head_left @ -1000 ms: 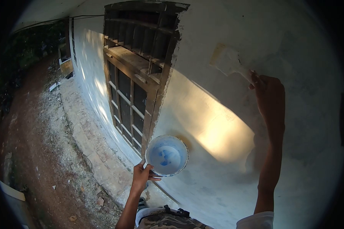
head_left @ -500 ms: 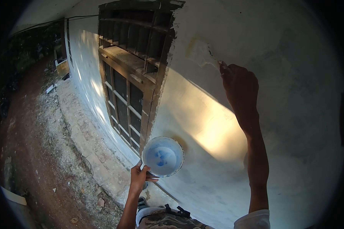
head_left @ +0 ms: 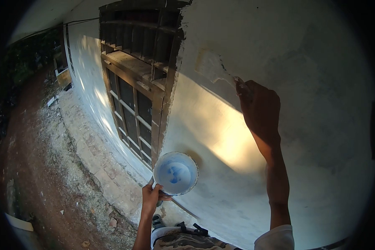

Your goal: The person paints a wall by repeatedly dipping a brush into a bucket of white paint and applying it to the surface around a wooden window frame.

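My right hand point(head_left: 259, 99) is closed round the handle of a white-smeared paintbrush point(head_left: 223, 76), its wide head lying against the white wall point(head_left: 321, 125). The brush blends into the wall, so its outline is hard to make out. Low beside the window, my left hand point(head_left: 152, 197) grips a small round paint bucket point(head_left: 176, 173) by its rim and side, thumb over the edge. White paint with blue streaks lies in the bottom of the bucket, whose mouth faces up toward me.
A brown wooden window frame point(head_left: 156, 125) with dark panes stands left of the bucket. Below runs a stone ledge point(head_left: 91, 154) beside a dirt path point(head_left: 33, 158) with scattered debris. A sunlit patch falls across the wall between my hands. My sandalled foot point(head_left: 157, 221) shows below.
My right hand and the brush have moved slightly down along the wall. The whole view has shifted a little, and the bucket stays in my left hand.
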Motion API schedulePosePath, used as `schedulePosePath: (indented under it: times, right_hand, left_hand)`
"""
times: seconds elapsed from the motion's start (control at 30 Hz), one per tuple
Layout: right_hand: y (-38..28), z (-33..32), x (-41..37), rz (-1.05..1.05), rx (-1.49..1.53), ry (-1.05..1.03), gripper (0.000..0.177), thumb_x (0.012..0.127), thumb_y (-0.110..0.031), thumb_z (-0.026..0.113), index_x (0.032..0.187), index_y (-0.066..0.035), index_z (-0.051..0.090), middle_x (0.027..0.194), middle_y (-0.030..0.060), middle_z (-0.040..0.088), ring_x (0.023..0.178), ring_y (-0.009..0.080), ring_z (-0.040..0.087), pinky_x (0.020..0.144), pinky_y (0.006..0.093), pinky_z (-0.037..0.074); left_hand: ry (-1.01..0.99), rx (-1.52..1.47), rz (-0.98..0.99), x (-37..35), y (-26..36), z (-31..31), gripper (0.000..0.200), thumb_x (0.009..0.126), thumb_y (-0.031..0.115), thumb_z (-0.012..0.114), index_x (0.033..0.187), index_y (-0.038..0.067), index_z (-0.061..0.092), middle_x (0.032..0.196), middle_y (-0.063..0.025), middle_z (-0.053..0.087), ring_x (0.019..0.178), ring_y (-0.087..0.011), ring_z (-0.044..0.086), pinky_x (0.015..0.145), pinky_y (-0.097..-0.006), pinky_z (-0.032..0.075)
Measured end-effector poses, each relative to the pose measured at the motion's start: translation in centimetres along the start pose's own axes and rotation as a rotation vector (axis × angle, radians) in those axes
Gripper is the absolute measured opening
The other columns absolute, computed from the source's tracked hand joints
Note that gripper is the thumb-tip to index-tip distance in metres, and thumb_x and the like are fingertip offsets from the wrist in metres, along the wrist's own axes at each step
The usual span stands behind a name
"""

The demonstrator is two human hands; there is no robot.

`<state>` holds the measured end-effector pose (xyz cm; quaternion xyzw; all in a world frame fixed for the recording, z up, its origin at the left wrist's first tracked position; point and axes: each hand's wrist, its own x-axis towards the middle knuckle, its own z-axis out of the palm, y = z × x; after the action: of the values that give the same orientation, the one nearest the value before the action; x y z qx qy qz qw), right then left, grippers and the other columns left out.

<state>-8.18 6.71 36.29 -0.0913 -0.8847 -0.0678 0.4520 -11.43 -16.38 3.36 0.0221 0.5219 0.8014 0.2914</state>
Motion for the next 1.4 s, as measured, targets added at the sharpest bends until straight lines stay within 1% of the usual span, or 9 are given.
schedulePosePath:
  times: [0.2,0.37,0.5,0.67,0.8,0.87,0.97,1.27,1.4]
  right_hand:
    - [1.9,-1.8,-2.3,0.203,-0.139,-0.047,0.033,0.094,-0.029,0.058,0.072,-0.005,0.062,0.048,0.011,0.052,0.041,0.0276,0.052,0.046,0.0363,0.04]
    - [2.3,-6.8,-6.1,0.409,-0.053,-0.006,0.029,0.093,-0.027,0.061,0.079,-0.002,0.066,0.05,0.0087,0.052,0.039,0.0178,0.043,0.045,0.0327,0.034]
    - [0.9,-5.9,-4.7,0.375,-0.004,0.04,0.03,0.093,-0.028,0.06,0.079,-0.002,0.067,0.05,0.0088,0.052,0.04,0.0179,0.043,0.045,0.0325,0.034]
    - [1.7,0.2,-1.0,0.121,0.006,-0.033,0.033,0.094,-0.03,0.059,0.076,-0.003,0.065,0.05,0.0102,0.052,0.04,0.021,0.045,0.046,0.0339,0.036]
    - [2.1,-1.8,-3.0,0.198,-0.025,-0.015,0.035,0.094,-0.031,0.059,0.076,-0.003,0.065,0.051,0.0101,0.053,0.042,0.0219,0.048,0.048,0.0336,0.038]
    - [1.3,-4.1,-4.9,0.37,0.004,-0.021,0.034,0.095,-0.029,0.058,0.076,-0.002,0.066,0.051,0.0072,0.054,0.042,0.0136,0.046,0.045,0.0305,0.034]
    - [0.9,-6.1,-6.0,0.376,-0.061,0.017,0.034,0.095,-0.028,0.057,0.076,-0.002,0.066,0.051,0.0053,0.052,0.043,0.0099,0.044,0.045,0.0289,0.032]
    - [0.1,0.7,1.8,0.087,0.028,0.1,0.035,0.094,-0.028,0.059,0.074,-0.001,0.065,0.052,0.0095,0.053,0.041,0.017,0.042,0.045,0.0322,0.034]
    - [1.3,-1.6,1.9,0.15,-0.012,0.059,0.036,0.094,-0.029,0.058,0.075,0.0,0.066,0.052,0.0097,0.054,0.042,0.0158,0.041,0.047,0.0331,0.034]
  left_hand:
    - [-0.008,0.006,-0.002,0.3,0.1,0.2,0.036,0.087,0.004,0.048,0.114,-0.018,0.05,0.084,-0.0243,0.066,0.064,-0.0286,0.069,0.051,-0.0322,0.063]
    - [-0.01,-0.028,0.017,0.4,0.2,0.0,0.035,0.086,0.004,0.048,0.115,-0.017,0.05,0.084,-0.0235,0.066,0.064,-0.0286,0.069,0.051,-0.032,0.062]
    - [0.002,0.016,0.004,0.2,-0.3,-0.5,0.034,0.087,0.004,0.048,0.113,-0.016,0.051,0.084,-0.0233,0.066,0.062,-0.0287,0.069,0.05,-0.0326,0.062]
    - [0.025,0.0,-0.041,-0.1,-0.8,-1.2,0.032,0.087,0.005,0.049,0.111,-0.016,0.051,0.079,-0.023,0.066,0.058,-0.0288,0.068,0.049,-0.0329,0.061]
    - [0.045,-0.017,0.009,0.0,-0.8,-1.3,0.031,0.088,0.005,0.05,0.11,-0.017,0.051,0.075,-0.0237,0.066,0.055,-0.0298,0.067,0.048,-0.0327,0.06]
    - [0.057,-0.027,0.027,0.2,-0.9,-1.8,0.031,0.088,0.005,0.049,0.109,-0.017,0.051,0.074,-0.024,0.066,0.055,-0.0301,0.067,0.048,-0.0327,0.06]
    - [0.039,0.017,-0.013,0.2,-0.6,-2.4,0.032,0.088,0.004,0.049,0.111,-0.017,0.05,0.077,-0.0255,0.066,0.056,-0.0308,0.068,0.05,-0.0334,0.061]
    - [0.047,0.01,0.026,-0.2,-0.7,-3.2,0.034,0.088,0.003,0.048,0.114,-0.018,0.05,0.082,-0.0265,0.066,0.061,-0.0317,0.069,0.052,-0.0339,0.062]
    - [0.019,0.026,0.018,0.0,-0.5,-3.2,0.032,0.088,0.003,0.048,0.113,-0.018,0.05,0.084,-0.0258,0.066,0.063,-0.0312,0.069,0.052,-0.0335,0.063]
